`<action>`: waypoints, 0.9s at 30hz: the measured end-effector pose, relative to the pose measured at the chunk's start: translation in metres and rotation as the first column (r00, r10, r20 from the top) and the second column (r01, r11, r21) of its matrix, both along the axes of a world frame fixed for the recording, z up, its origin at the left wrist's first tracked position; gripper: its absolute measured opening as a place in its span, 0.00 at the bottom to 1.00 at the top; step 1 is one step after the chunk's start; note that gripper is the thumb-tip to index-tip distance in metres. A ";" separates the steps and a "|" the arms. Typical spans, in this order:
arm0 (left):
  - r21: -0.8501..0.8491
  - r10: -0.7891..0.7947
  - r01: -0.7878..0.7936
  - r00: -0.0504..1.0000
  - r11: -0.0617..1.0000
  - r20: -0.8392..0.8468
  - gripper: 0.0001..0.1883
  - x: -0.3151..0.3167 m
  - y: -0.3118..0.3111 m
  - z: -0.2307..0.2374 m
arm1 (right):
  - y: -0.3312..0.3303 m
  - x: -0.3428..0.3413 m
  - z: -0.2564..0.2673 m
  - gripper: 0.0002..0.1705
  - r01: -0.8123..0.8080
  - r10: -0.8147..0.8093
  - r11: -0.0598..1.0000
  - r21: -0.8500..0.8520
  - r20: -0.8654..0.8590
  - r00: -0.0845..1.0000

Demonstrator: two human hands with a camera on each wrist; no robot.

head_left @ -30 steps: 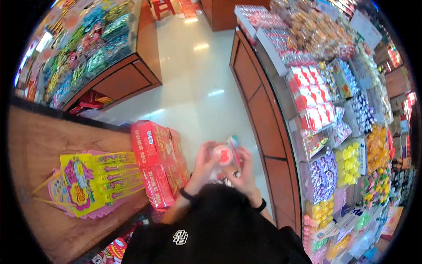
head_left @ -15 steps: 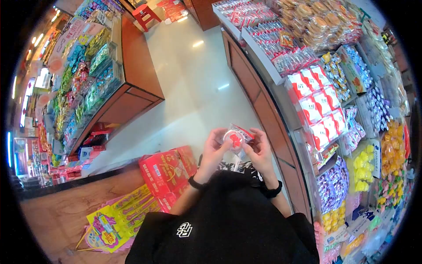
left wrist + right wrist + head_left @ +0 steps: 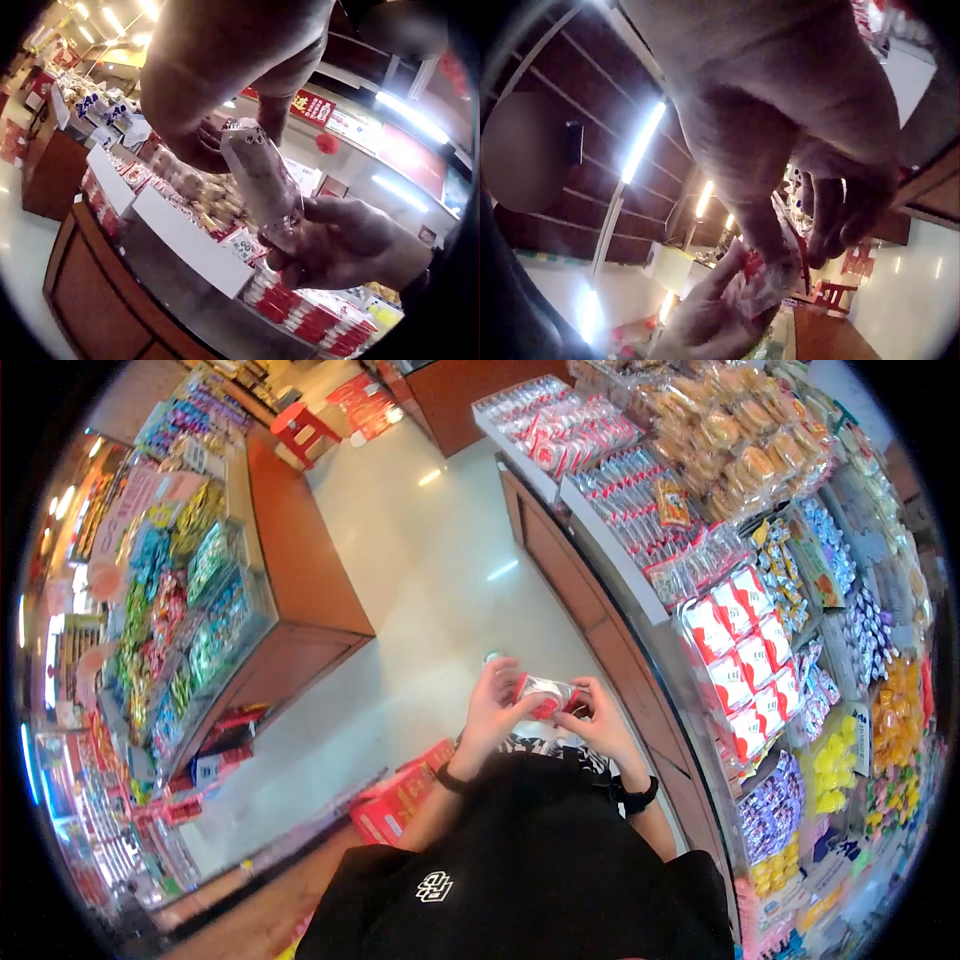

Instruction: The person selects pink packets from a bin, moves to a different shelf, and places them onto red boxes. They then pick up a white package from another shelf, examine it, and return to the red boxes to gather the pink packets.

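Note:
Both hands hold a small clear-wrapped packet with red and white print in front of the black shirt. The left hand grips its left end, thumb across the front. At the other end, the right hand pinches the wrapper between thumb and fingers. In the left wrist view the packet looks long and pale, and the right hand has its lower end. The right wrist view shows the crinkled wrapper between the left hand and the right hand's fingers; what is inside cannot be made out.
A sweets counter with red-white packs and wrapped biscuits curves along the right. Another candy counter stands left. Red boxes lie low left, and a red stool stands beyond on the pale floor.
The head view has shifted, with the red boxes lower now. The packet has turned in the hands: its round red-printed face showed before, and now it lies more sideways. Both hands still hold it.

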State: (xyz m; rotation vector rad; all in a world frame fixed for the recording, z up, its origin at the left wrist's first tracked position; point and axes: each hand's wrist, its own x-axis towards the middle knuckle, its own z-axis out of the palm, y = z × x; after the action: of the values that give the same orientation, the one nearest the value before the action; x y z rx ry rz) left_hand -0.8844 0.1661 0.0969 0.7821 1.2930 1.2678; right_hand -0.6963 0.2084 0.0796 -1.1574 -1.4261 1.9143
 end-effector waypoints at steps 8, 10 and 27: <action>0.081 -0.214 0.237 0.951 0.968 -0.222 0.25 -0.103 0.073 -0.002 | 0.056 -0.108 0.015 0.22 0.006 -0.024 0.986 0.165 0.106 0.994; 0.100 -0.222 0.244 0.957 0.965 -0.189 0.24 -0.127 0.088 -0.013 | 0.071 -0.131 0.011 0.18 0.004 -0.021 0.987 0.161 0.100 0.995; 0.014 -0.176 0.181 0.970 0.983 -0.166 0.18 -0.211 0.189 -0.053 | 0.184 -0.220 0.002 0.17 0.144 -0.198 0.946 0.290 0.167 0.966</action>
State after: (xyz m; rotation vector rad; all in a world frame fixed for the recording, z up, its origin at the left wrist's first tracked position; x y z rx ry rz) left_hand -1.0958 0.3551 0.0442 1.0181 1.3047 1.0982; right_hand -0.9161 0.3926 0.0817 -1.3118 -1.5771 1.4619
